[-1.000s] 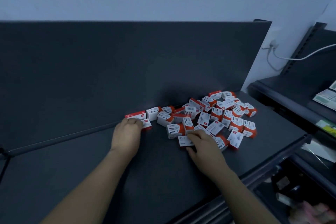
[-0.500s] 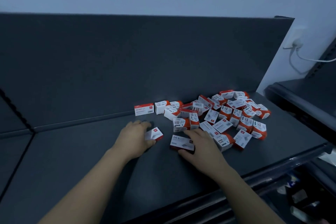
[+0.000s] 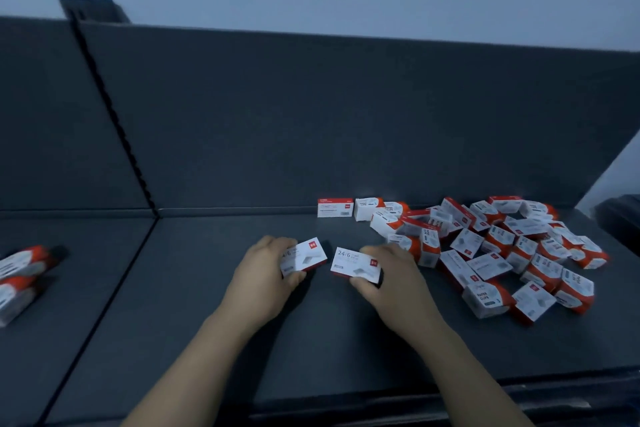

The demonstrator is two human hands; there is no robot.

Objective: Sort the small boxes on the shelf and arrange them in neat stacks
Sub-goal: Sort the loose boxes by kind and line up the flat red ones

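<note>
On the dark shelf (image 3: 214, 305) a jumbled pile of small white-and-red boxes (image 3: 498, 246) lies at the right. My left hand (image 3: 266, 270) grips one flat staple box (image 3: 304, 256), tilted, just left of the pile. My right hand (image 3: 391, 274) grips a second staple box (image 3: 355, 263) marked 24/6, lying flat beside the first. The two boxes are a small gap apart. One staple box (image 3: 335, 207) stands alone on edge against the back panel.
Several similar boxes (image 3: 24, 274) lie on the neighbouring shelf section at the far left. A dark upright back panel (image 3: 346, 121) closes the rear. The shelf's front lip (image 3: 450, 402) runs below my forearms. Bare shelf surface lies left of my hands.
Both hands drew their boxes out of the pile toward the front and left, and now hold them side by side. The camera swung left, bringing the left shelf section into view.
</note>
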